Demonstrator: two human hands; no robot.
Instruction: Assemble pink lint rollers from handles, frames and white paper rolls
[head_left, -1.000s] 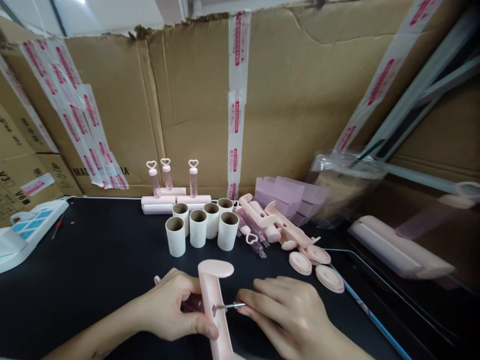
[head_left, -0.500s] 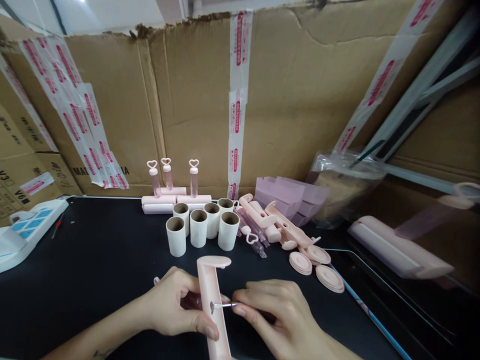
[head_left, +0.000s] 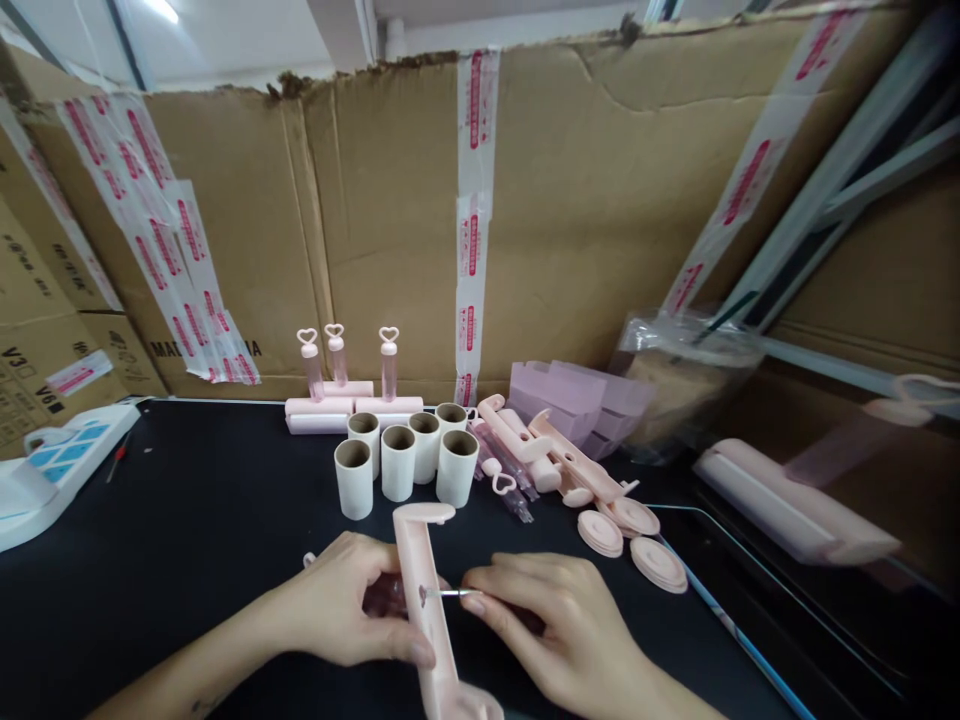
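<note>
My left hand [head_left: 352, 605] is closed around a pale pink plastic roller holder [head_left: 427, 590] and a translucent pink tube handle [head_left: 386, 595] behind it. The holder is a long trough with a flat arm at each end, tilted, its hollow side towards my right hand. My right hand [head_left: 551, 620] pinches a thin metal tool [head_left: 450, 593], whose tip is at the small hole midway along the trough. Its rear part is hidden in my fingers, so I cannot tell its exact kind.
White cardboard-cored rolls [head_left: 397, 465] stand upright behind my hands. Further back are finished-looking rollers with heart loops [head_left: 352, 405]. To the right lie pink holders [head_left: 570, 455], round discs [head_left: 658, 563] and lilac boxes [head_left: 577, 400]. A white tray [head_left: 60, 470] sits at left, before a cardboard wall [head_left: 390, 220].
The holder has turned slightly, and more of its lower arm shows. My right hand keeps the metal tool at the hole. The view has tipped up a little.
</note>
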